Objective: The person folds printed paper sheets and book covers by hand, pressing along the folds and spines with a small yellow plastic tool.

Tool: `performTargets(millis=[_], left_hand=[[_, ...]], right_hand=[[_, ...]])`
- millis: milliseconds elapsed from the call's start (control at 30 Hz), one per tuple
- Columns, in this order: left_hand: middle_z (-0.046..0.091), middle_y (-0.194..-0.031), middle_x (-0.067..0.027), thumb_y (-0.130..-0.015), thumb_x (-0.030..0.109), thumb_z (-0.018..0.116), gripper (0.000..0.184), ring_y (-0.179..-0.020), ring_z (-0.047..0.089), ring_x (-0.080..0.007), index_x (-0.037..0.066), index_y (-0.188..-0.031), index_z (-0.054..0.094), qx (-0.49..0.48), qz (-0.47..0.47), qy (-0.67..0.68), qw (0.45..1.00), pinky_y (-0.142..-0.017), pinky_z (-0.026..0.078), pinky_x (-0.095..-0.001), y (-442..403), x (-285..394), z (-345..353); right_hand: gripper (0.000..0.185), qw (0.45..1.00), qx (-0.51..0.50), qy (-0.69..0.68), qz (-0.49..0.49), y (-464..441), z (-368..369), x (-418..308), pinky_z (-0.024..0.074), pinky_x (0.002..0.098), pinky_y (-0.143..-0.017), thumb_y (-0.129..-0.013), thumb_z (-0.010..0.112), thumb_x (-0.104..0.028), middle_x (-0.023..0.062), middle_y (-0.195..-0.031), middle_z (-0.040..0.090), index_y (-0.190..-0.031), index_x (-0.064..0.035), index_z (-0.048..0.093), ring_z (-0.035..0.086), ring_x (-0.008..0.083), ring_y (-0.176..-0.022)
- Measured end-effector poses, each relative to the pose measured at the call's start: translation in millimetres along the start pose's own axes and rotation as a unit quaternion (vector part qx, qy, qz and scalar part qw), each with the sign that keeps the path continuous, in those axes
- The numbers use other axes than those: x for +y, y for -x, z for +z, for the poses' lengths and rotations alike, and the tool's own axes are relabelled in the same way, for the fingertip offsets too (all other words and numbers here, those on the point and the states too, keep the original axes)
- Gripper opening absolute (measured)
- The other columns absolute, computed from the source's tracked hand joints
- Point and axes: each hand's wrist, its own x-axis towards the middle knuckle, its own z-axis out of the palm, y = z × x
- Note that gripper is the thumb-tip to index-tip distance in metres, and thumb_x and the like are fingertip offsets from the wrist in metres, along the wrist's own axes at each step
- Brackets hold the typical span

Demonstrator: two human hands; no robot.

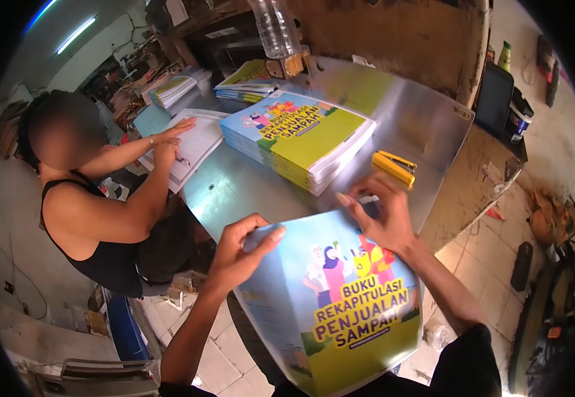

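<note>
A printed booklet cover sheet (360, 311), titled "Buku Rekapitulasi Penjualan Sampah", stands tilted in front of me, its left part bent back. My left hand (244, 251) is closed on its upper left edge, thumb on the front. At the upper right corner is my right hand (386, 215), its fingers loosely curled with a gap between thumb and forefinger; its wrist overlaps the cover. Just beyond that hand, a yellow stapler (394, 168) lies on the metal table (426, 135). A thick stack of matching booklets (297, 135) sits to its left.
At the left, a person (105, 205) rests both hands on white sheets (191, 142). More booklets (246, 81) lie farther back, beside a clear plastic bottle (274, 30). A wooden ledge (479, 178) borders the table's right side.
</note>
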Motion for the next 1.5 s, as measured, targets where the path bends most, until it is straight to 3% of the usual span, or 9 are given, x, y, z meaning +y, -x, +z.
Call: performTargets(millis=[33,133,333,533,567,667,967,1267,1500], left_hand=[[0.064,-0.082,0.0037,-0.096,0.021,0.073,0.021,-0.077,0.054,-0.005,0.002,-0.1,0.068,0.04,0.045,0.059,0.996,-0.071,0.044,-0.0243,-4,1,-4],[0.063,-0.103,-0.0013,-0.098,0.015,0.06,0.022,-0.097,0.059,-0.0101,0.001,-0.113,0.067,0.128,0.096,0.184,0.97,-0.1,0.042,-0.0286,-15,-16,-60],[0.061,-0.095,-0.0015,-0.102,0.028,0.055,0.024,-0.093,0.065,-0.0142,0.006,-0.106,0.062,0.31,0.145,0.428,0.836,-0.09,0.052,-0.0314,-21,5,-90],[0.067,-0.102,-0.0082,-0.1,0.026,0.057,0.024,-0.09,0.066,-0.0185,0.003,-0.109,0.059,0.203,0.225,0.383,0.873,-0.085,0.054,-0.033,-27,54,-87],[0.067,-0.102,-0.0087,-0.1,0.027,0.057,0.026,-0.088,0.067,-0.019,0.003,-0.109,0.059,0.162,0.245,0.376,0.879,-0.083,0.054,-0.0329,-30,65,-89],[0.069,-0.097,-0.0117,-0.099,0.029,0.056,0.032,-0.079,0.067,-0.0225,-0.001,-0.109,0.061,0.373,0.243,0.29,0.847,-0.074,0.057,-0.0344,-46,79,-143],[0.07,-0.097,-0.0153,-0.097,0.025,0.055,0.032,-0.079,0.069,-0.0247,-0.003,-0.111,0.063,0.277,0.324,0.343,0.837,-0.071,0.058,-0.0381,-111,91,-184],[0.072,-0.098,-0.0189,-0.095,0.02,0.055,0.034,-0.079,0.071,-0.027,-0.006,-0.114,0.065,0.085,0.171,0.461,0.867,-0.067,0.06,-0.0418,-236,-100,-207],[0.066,-0.126,-0.0166,-0.097,0.037,0.07,0.056,-0.113,0.066,-0.0283,-0.004,-0.132,0.057,0.296,-0.108,0.397,0.862,-0.096,0.056,-0.0405,-136,-139,-122]], right_hand=[[0.021,0.989,0.114,0.054,-0.082,2,-3,-6,0.0509,0.0403,-0.081,-0.083,0.082,-0.018,0.0138,-0.095,0.066,-0.092,-0.0033,0.069,0.062,0.0322,-0.091],[0.024,0.991,0.084,0.076,-0.068,12,-23,-43,0.0489,0.0424,-0.087,-0.079,0.083,-0.015,0.0142,-0.095,0.066,-0.094,-0.0021,0.068,0.061,0.0342,-0.092],[0.043,0.992,-0.119,-0.035,-0.014,43,11,-28,0.0496,0.0468,-0.099,-0.081,0.086,-0.025,0.019,-0.113,0.066,-0.112,-0.0005,0.068,0.062,0.0384,-0.111],[0.081,0.984,-0.167,0.057,-0.037,47,9,-29,0.0282,0.0577,-0.118,-0.099,0.061,-0.052,0.0302,-0.154,0.038,-0.157,-0.004,0.032,0.036,0.046,-0.143],[0.081,0.984,-0.165,0.06,-0.033,47,10,-25,0.0282,0.0577,-0.118,-0.099,0.061,-0.052,0.0302,-0.154,0.038,-0.157,-0.004,0.032,0.036,0.046,-0.143],[0.064,0.985,-0.165,-0.029,0.048,44,7,-26,0.0264,0.0579,-0.119,-0.109,0.041,-0.045,0.0309,-0.155,0.037,-0.155,-0.0011,0.035,0.033,0.0469,-0.146],[0.058,0.986,-0.139,-0.047,0.074,43,6,-28,0.0308,0.0514,-0.119,-0.111,0.035,-0.041,0.0308,-0.147,0.048,-0.147,0.0033,0.044,0.041,0.046,-0.141],[0.051,0.991,-0.118,-0.046,0.046,46,9,-24,0.0341,0.0515,-0.116,-0.11,0.042,-0.036,0.0307,-0.141,0.053,-0.138,0.0047,0.054,0.047,0.0455,-0.136],[0.046,0.99,-0.128,-0.045,0.028,42,6,-25,0.038,0.0526,-0.109,-0.11,0.044,-0.034,0.0299,-0.122,0.061,-0.124,0.0073,0.06,0.055,0.0448,-0.121]])
